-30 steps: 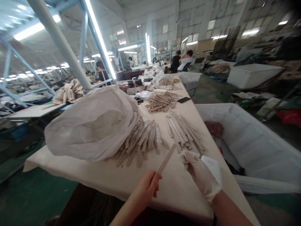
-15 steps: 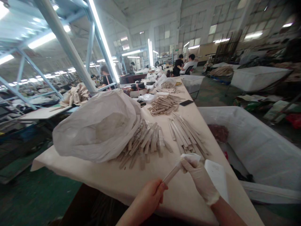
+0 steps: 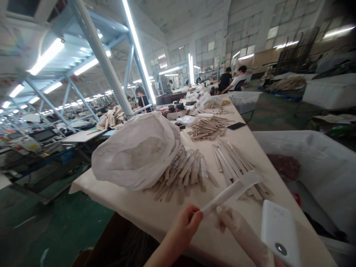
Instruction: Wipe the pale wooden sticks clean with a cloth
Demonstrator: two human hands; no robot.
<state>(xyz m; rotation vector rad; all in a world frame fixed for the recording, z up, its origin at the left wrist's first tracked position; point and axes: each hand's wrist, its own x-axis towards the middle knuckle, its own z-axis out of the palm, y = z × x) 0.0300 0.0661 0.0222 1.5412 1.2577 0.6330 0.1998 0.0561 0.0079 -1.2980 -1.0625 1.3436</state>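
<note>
My bare left hand (image 3: 185, 224) is closed on the near end of a beige strap in a clear plastic sleeve (image 3: 230, 193). The strap slants away to the right, and the sleeve's far end droops past a fan of bare beige straps (image 3: 232, 163) on the table. Just below the sleeve is my right hand (image 3: 236, 226) in a pale glove, smeared by motion. Its fingertips are close to the sleeve; whether they touch or pinch anything is unclear. Left of the bare straps lies a pile of plastic-sleeved straps (image 3: 183, 174), partly under a large white plastic bag (image 3: 133, 152).
A white box with a round dark spot (image 3: 279, 231) stands beside my right forearm. Farther up the table (image 3: 125, 202) lie straps with metal ends (image 3: 208, 128) and a dark phone-like slab (image 3: 236, 126). A large white bin (image 3: 319, 155) borders the right edge. Two people sit beyond.
The sleeve now extends along the strap, where before it was bunched in my right hand. My right hand has drawn back toward me. The view has swung left.
</note>
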